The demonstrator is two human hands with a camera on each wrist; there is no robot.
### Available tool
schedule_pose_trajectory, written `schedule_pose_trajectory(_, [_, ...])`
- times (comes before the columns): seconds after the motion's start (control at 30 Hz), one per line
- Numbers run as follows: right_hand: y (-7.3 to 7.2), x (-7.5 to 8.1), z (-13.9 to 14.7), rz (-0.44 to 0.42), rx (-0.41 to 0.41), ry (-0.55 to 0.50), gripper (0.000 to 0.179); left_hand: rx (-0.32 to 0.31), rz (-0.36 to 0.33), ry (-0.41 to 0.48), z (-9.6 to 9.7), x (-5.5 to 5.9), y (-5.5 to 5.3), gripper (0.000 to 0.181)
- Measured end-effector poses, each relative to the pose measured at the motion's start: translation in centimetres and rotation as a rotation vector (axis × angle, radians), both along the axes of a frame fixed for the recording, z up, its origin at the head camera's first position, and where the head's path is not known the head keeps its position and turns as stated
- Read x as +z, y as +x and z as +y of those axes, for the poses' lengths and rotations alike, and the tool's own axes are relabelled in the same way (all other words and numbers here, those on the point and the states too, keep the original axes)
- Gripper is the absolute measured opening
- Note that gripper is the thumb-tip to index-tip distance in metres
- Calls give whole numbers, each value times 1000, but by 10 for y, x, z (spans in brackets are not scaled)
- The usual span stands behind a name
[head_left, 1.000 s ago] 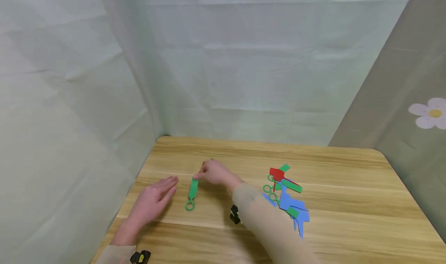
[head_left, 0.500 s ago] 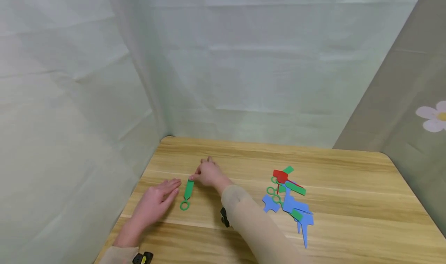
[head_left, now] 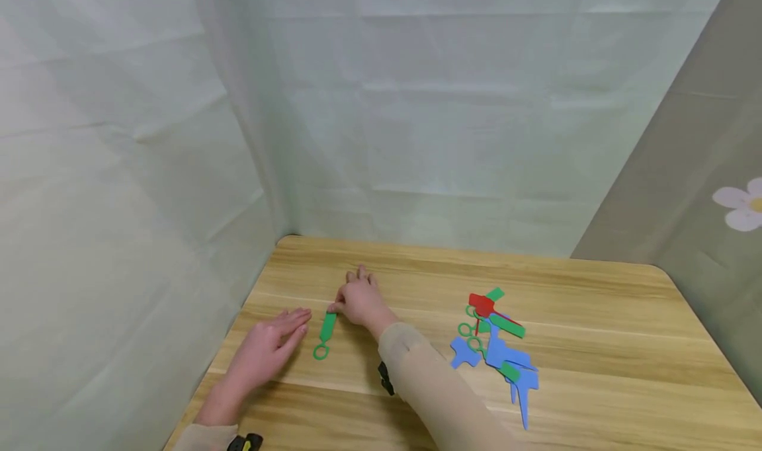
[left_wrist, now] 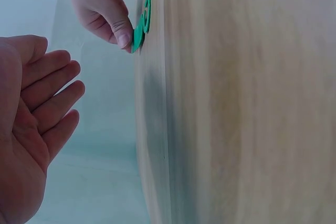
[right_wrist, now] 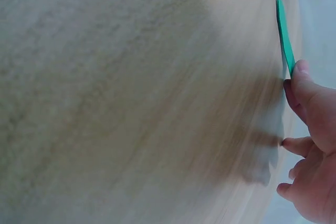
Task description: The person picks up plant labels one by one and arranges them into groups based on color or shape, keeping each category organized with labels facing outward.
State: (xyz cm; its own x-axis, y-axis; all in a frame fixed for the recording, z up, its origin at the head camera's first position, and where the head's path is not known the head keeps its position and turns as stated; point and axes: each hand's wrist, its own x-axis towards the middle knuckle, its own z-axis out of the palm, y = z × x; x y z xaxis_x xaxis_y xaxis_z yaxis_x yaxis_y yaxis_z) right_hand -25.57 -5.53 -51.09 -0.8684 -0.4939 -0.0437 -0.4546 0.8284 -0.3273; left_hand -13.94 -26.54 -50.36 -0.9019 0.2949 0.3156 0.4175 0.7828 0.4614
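My right hand [head_left: 362, 303] pinches the far end of a green plastic tag [head_left: 327, 327], a flat strip with a ring at its near end. In the right wrist view, thumb and finger hold the strip [right_wrist: 284, 38] low along the wooden surface, the other fingers spread apart. To the left of the tag is my left hand [head_left: 264, 348], palm turned inward, fingers extended and nothing in them. The left wrist view shows that palm [left_wrist: 37, 108] facing the right hand [left_wrist: 102, 9] and the green tag [left_wrist: 138, 34].
On the wooden table [head_left: 613, 345], to the right, lies a loose pile of flat plastic tags. It has a red T-shaped tag [head_left: 483, 305], several green ringed tags [head_left: 508, 326] and blue T-shaped ones [head_left: 526, 379]. Pale cloth [head_left: 440, 120] hangs behind and at the sides.
The right hand and the green tag have shifted slightly left across the table, and the right sleeve uncovers more of a blue tag. The left hand stays nearly still; the head view has turned a little.
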Motion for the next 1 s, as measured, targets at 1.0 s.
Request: schedule_pose_trajectory(1.0, [18,22,78,0,34,-204,34,-220,-127,-178,4,3,-21,54])
